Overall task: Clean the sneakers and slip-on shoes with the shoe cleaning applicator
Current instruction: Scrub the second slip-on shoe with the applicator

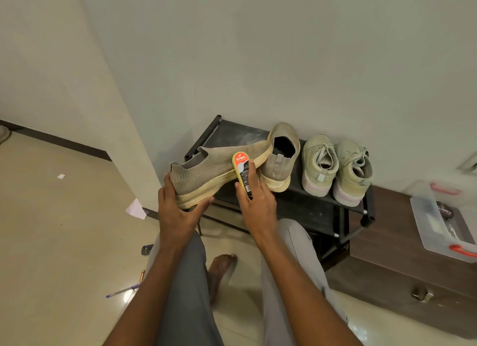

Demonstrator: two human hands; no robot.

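Left hand [178,211] is gripping the heel and ribbed cream sole of a beige knit slip-on shoe [216,170], holding it sideways above the black rack [320,211]. Right hand [258,203] is wrapping the oval shoe cleaning applicator [243,174], pressing it against the shoe's side. Second slip-on [280,157] and two pale lace-up sneakers [338,167] are sitting on the rack; clear plastic box [423,216] is resting on a brown cabinet [387,273] far right.
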